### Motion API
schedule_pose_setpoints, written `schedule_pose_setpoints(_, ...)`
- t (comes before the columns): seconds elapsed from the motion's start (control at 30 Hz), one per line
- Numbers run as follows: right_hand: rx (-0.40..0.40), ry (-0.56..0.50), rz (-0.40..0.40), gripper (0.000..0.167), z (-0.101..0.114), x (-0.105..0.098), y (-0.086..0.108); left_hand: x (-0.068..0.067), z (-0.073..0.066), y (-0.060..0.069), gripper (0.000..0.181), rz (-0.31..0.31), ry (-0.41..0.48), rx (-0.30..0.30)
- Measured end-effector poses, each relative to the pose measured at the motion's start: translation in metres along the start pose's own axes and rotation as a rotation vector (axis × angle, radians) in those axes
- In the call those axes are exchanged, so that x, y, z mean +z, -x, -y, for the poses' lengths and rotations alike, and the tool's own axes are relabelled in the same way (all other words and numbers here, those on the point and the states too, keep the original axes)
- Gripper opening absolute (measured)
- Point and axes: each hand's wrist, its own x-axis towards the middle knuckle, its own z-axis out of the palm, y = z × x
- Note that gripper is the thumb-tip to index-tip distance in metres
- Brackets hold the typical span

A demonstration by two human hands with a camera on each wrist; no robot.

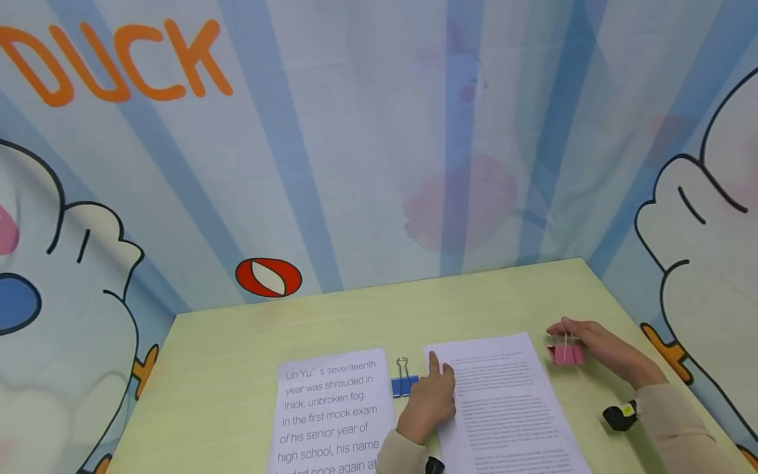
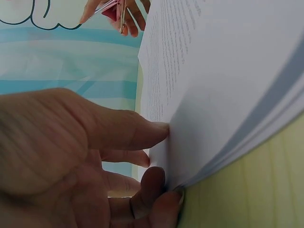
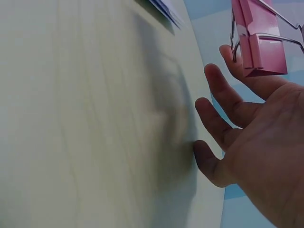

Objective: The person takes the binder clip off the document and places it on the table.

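A stack of printed sheets in small type is at the right of the table's middle. My left hand grips its left edge; in the left wrist view the thumb lies on the upper face and the other fingers curl at the edge, where the sheets bow up slightly. My right hand holds a pink binder clip by its silver wire handles, to the right of the stack. In the right wrist view, the clip is at the fingertips; the thumb's hold is out of sight.
A blue binder clip lies between the stack and another paper in large type on the left. The pale wooden table meets a cartoon-printed curtain at the back and sides.
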Motion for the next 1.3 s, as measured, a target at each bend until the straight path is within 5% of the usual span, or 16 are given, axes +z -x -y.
schedule_pose_setpoints(1.3, 0.013, -0.002, 0.007, 0.062, -0.026, 0.009, 0.004, 0.001, 0.002, 0.001, 0.058, 0.009, 0.019, -0.003)
